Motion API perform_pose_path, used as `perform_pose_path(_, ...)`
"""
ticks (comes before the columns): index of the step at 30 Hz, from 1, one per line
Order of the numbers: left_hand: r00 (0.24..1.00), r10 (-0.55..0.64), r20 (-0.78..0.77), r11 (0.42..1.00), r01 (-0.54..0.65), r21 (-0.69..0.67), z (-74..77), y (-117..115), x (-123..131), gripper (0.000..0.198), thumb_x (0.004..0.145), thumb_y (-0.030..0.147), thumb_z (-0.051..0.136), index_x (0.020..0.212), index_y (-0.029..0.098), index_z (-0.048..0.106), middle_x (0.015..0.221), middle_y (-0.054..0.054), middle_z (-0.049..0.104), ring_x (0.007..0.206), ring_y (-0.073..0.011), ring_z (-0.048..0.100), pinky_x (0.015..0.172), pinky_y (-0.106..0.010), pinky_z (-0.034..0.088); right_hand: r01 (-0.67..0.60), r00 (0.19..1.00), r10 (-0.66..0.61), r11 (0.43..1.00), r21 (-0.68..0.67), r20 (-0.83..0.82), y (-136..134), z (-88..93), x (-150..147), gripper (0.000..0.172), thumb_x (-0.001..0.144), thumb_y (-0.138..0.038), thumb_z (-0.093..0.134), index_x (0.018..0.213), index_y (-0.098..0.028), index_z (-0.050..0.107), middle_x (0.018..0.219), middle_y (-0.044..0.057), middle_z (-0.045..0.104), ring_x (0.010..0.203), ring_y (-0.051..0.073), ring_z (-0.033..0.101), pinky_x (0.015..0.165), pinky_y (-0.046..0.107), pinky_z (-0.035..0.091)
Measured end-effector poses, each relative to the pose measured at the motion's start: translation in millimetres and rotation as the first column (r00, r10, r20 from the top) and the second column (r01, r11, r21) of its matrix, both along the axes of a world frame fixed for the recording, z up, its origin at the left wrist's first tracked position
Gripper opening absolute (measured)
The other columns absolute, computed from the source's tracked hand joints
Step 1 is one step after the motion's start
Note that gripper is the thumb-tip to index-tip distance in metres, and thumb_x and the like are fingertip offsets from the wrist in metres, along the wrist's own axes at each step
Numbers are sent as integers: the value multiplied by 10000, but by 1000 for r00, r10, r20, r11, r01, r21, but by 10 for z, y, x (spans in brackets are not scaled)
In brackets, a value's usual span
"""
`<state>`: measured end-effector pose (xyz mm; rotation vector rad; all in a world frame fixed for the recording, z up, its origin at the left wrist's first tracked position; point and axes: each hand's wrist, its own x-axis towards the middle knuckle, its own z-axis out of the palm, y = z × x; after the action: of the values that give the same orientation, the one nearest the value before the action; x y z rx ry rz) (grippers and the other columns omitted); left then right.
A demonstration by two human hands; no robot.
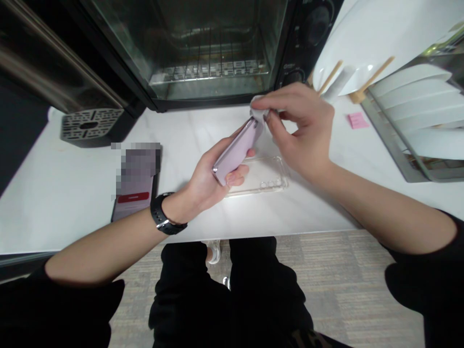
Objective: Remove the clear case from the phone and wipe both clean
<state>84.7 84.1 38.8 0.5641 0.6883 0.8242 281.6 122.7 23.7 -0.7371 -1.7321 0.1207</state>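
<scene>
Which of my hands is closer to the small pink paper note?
Right. Your right hand is raised to the left of the small pink paper note; your left hand is farther left, holding the slim lilac phone.

Smooth phone (236, 157), glossy clear plastic case (266, 171), smooth glossy countertop (184, 133)

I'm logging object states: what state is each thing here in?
Lilac phone: tilted, held in left hand
White wipe: crumpled, pinched in right hand
Clear case: lying on counter, partly hidden
Other phone: lying flat, screen lit
Watch: strapped on
Oven: door looks shut
Plates: leaning in rack
Note: lying on counter
</scene>
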Motion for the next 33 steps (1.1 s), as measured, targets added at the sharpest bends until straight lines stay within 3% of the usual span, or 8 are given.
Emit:
perform_pose_path(4,1000,24,9,1000,-24,-19,-14,11,24,322,1074,358,539,846,171,668,753,-15,661,447,-47,386,432,-201,311,-141,973,146,989,-38,180,-140,52,-53,308,1097,-264,570,1192,-348,850,1195,4,870,1095,237,802,1010,466,652)
perform_pose_path(7,995,91,40,996,-91,-12,-59,20,43,409,1097,323,497,727,181,599,638,18,573,447,-66,433,442,-198,342,-284,925,267,959,21,271,-189,30,-106,311,1106,-271,571,1290,-311,818,1303,8,848,1160,226,806,1043,449,655)
perform_pose_path(11,988,139,60,990,-140,5,-141,38,44,380,1066,164,456,722,190,613,621,32,561,498,-91,557,483,-204,417,-416,887,355,893,174,296,-194,-45,-181,265,1105,-243,636,1327,-219,780,1337,44,835,1192,208,789,1011,424,666)
perform_pose_path(16,994,98,38,995,-97,-26,-123,34,39,375,1068,184,486,711,192,599,588,39,554,480,-90,540,478,-202,413,-377,904,314,906,193,289,-191,-35,-161,255,1115,-253,612,1286,-244,801,1277,34,856,1144,196,801,987,399,676)
perform_pose_path(22,999,21,43,1000,-21,-8,-35,5,34,411,1098,303,489,726,177,613,578,29,530,413,-64,409,433,-194,330,-182,950,158,981,68,269,-154,40,-45,253,1085,-330,620,1206,-331,842,1213,6,871,1075,240,816,994,438,666)
perform_pose_path(27,1000,1,28,1000,0,-15,-27,30,12,337,1088,346,484,904,160,696,793,-40,704,428,-46,399,424,-195,317,-79,978,77,997,5,193,-79,33,-21,255,1098,-367,600,1157,-330,845,1148,35,871,1069,258,801,971,467,673)
perform_pose_path(33,999,-24,39,999,25,-22,-34,33,-9,310,1065,367,489,1135,159,708,879,-68,719,451,-45,403,429,-182,312,-34,997,34,999,13,63,7,1,6,179,1081,-352,659,1130,-311,826,1103,64,842,1053,247,771,850,404,666)
